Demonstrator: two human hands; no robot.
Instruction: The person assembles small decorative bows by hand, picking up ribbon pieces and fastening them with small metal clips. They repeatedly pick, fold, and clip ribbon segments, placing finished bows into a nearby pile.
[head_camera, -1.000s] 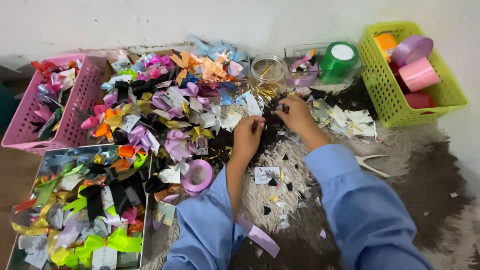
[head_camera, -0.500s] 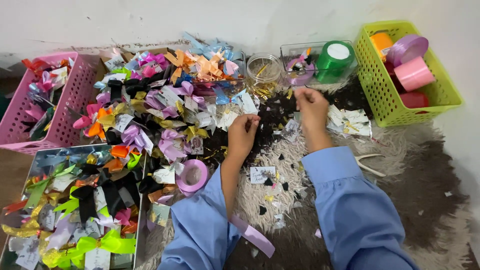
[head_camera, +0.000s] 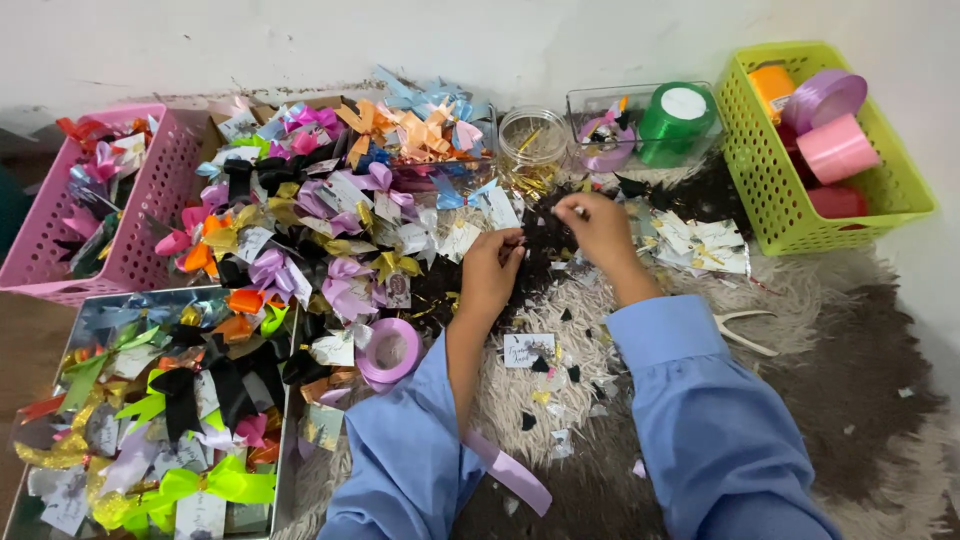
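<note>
We have lots of finished ribbon bows (head_camera: 330, 230) piled at our ten o'clock, and now our left hand (head_camera: 490, 272) and right hand (head_camera: 600, 228) pinch their fingers shut on black ribbon bits (head_camera: 545, 235) at twelve o'clock on the shaggy rug (head_camera: 840, 370), so one more bow looks only half made.

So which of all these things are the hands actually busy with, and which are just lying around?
In use:
- left hand and right hand, both in the black ribbon scraps
- small pale piece pinched in the right fingers

Lying about:
- pile of ribbon bows
- purple tape roll
- green basket of ribbon rolls
- pink basket
- glass jar
- green ribbon roll
</note>
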